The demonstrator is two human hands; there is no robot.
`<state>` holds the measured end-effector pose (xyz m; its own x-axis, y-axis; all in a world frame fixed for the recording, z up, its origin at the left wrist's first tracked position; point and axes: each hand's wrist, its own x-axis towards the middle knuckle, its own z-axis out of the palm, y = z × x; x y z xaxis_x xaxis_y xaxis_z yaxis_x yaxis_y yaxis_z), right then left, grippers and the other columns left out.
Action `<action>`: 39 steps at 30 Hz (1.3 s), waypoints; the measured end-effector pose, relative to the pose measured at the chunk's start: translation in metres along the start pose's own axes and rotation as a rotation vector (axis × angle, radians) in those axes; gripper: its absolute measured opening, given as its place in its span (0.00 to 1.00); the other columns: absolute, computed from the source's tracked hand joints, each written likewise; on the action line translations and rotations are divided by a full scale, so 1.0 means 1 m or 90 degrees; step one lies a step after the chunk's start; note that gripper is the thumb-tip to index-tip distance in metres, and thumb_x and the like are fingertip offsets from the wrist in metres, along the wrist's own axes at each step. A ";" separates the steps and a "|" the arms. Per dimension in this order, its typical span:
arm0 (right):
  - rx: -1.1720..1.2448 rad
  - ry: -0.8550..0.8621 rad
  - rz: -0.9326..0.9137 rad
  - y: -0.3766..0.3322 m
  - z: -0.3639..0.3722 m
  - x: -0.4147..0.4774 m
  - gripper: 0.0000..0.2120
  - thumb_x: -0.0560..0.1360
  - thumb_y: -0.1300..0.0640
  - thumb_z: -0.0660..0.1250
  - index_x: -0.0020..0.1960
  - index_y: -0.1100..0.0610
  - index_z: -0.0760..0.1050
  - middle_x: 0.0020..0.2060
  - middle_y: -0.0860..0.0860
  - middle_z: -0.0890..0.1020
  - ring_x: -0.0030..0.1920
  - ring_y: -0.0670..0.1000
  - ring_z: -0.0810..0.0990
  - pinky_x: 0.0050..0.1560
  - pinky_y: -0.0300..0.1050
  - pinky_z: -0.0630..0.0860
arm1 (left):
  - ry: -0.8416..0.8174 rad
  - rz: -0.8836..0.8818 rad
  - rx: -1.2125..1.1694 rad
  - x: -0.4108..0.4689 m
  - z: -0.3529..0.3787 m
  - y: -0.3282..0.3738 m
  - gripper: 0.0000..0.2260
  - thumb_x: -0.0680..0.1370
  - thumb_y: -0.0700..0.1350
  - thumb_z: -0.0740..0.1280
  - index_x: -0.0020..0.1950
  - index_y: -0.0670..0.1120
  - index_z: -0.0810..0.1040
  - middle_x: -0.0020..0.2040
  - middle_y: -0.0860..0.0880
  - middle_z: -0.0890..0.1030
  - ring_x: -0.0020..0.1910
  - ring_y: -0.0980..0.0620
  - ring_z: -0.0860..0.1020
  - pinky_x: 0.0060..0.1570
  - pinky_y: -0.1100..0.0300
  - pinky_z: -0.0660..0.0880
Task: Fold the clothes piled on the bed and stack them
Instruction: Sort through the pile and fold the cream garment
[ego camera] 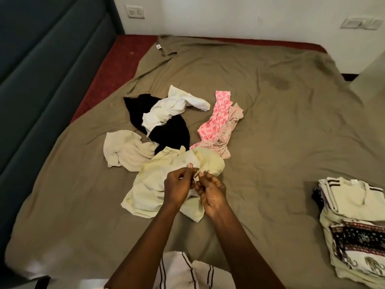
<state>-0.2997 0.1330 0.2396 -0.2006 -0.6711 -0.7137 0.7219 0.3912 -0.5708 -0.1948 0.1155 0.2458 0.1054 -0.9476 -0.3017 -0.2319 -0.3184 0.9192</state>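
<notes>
A crumpled pale yellow garment (150, 184) lies on the olive bedsheet (270, 126) in front of me. My left hand (179, 188) and my right hand (211, 191) meet over it, and both pinch a small dark-edged part of its fabric between fingers and thumb. Beyond it lies the unfolded pile: a cream garment (123, 151), a black garment (170, 130), a white garment (168, 109) and a pink patterned garment (218, 119). A stack of folded clothes (354, 224) sits at the right.
A dark blue padded headboard (41, 80) runs along the left. Red mattress (116, 69) shows beyond the sheet's far left edge. A white wall with sockets (135, 11) stands behind the bed. A striped cream cloth (187, 272) lies at the near edge.
</notes>
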 end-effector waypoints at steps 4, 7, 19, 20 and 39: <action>-0.116 -0.003 -0.041 0.001 -0.008 0.001 0.06 0.77 0.71 0.70 0.48 0.63 0.81 0.37 0.54 0.85 0.37 0.50 0.84 0.42 0.41 0.83 | -0.060 -0.114 -0.121 0.005 -0.003 0.004 0.02 0.77 0.39 0.76 0.44 0.43 0.88 0.37 0.44 0.86 0.38 0.47 0.83 0.42 0.56 0.82; -0.185 0.003 -0.073 0.003 -0.011 0.004 0.04 0.76 0.69 0.73 0.51 0.65 0.83 0.40 0.58 0.87 0.42 0.54 0.86 0.46 0.45 0.84 | -0.069 -0.093 -0.067 0.006 -0.003 -0.001 0.02 0.74 0.41 0.79 0.46 0.45 0.89 0.41 0.48 0.88 0.45 0.48 0.87 0.50 0.52 0.84; -0.130 0.010 -0.026 -0.004 -0.002 0.006 0.02 0.78 0.70 0.70 0.47 0.67 0.81 0.40 0.57 0.83 0.36 0.50 0.82 0.40 0.40 0.84 | 0.165 0.242 0.428 0.005 -0.013 0.006 0.05 0.80 0.49 0.70 0.51 0.49 0.83 0.46 0.49 0.85 0.45 0.48 0.81 0.45 0.53 0.77; -0.123 0.008 -0.027 -0.004 0.000 0.006 0.01 0.77 0.70 0.71 0.48 0.67 0.81 0.42 0.59 0.84 0.39 0.52 0.84 0.43 0.42 0.84 | 0.146 0.278 0.448 0.003 -0.011 0.008 0.05 0.80 0.48 0.71 0.51 0.48 0.83 0.46 0.48 0.85 0.45 0.47 0.80 0.45 0.53 0.76; -0.084 0.052 -0.130 0.004 -0.005 0.001 0.09 0.72 0.70 0.78 0.50 0.65 0.81 0.46 0.63 0.87 0.50 0.59 0.87 0.53 0.52 0.84 | -0.092 -0.091 -0.054 0.009 -0.003 0.004 0.04 0.77 0.37 0.75 0.45 0.45 0.88 0.40 0.47 0.88 0.39 0.55 0.84 0.44 0.59 0.78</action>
<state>-0.2998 0.1372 0.2347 -0.3898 -0.6937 -0.6057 0.5700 0.3348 -0.7503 -0.1923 0.1062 0.2476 -0.0105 -0.8890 -0.4577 -0.1423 -0.4518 0.8807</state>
